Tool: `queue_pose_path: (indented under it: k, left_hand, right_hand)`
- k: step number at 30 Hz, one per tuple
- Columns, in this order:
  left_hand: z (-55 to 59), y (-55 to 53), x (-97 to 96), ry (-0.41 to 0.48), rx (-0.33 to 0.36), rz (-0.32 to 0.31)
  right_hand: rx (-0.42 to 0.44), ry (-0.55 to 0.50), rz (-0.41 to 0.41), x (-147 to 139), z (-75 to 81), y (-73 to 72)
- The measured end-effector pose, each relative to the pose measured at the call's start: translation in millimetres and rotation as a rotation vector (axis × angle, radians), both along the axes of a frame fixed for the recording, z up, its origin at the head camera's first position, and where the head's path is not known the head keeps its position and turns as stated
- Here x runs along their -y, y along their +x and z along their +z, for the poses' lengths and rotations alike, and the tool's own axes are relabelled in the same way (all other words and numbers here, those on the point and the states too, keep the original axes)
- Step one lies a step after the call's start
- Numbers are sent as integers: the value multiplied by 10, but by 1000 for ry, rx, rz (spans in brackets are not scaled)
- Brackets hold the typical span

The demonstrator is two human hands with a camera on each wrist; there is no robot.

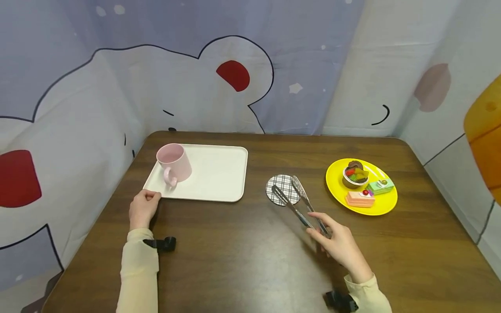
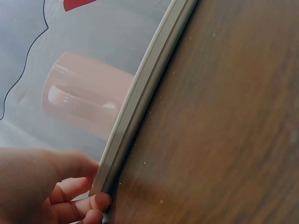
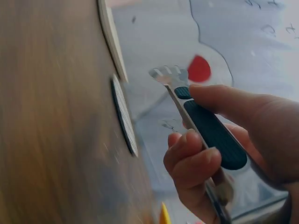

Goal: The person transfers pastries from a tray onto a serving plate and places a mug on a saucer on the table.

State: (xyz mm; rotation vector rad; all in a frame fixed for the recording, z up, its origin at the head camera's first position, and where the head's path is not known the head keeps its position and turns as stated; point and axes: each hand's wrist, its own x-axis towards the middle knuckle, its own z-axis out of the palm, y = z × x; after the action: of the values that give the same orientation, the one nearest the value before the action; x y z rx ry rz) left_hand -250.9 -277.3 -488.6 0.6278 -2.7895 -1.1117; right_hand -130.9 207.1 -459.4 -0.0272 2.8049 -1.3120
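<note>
My left hand [image 1: 144, 209] pinches the near left corner of a white rectangular tray [image 1: 215, 171]. In the left wrist view, the thumb is above the tray's rim [image 2: 122, 128] and fingertips are at its underside. A pink mug [image 1: 181, 166] stands upright on the tray's left side, handle towards me. My right hand [image 1: 341, 243] grips metal tongs [image 1: 282, 195] with dark green grip pads, thumb on one arm and fingers curled on the other. The tongs' tips are spread apart above a round checked coaster [image 1: 275, 181], with nothing between them.
A yellow plate [image 1: 333, 176] at the right holds a fruit-topped cup dessert [image 1: 352, 181], a pink cake slice [image 1: 358, 201] and a green cake slice [image 1: 381, 187]. All stand on a brown wooden table [image 1: 219, 248], with a printed curtain [image 1: 297, 56] behind.
</note>
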Motion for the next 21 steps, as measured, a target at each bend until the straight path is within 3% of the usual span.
queue_pose_path:
  k: [10,15,21]
  left_hand:
    - [5,-7,10,-9,-2,0]
    - [-19,-16,20,-12,4,-4]
    - [-21,-18,20,-7,-4,-5]
  right_hand:
    - [-23,-119,45,441,-91,-166]
    - [-91,-176,154,710,-183,-211]
    - [-171,-119,268,1004,-143,-209]
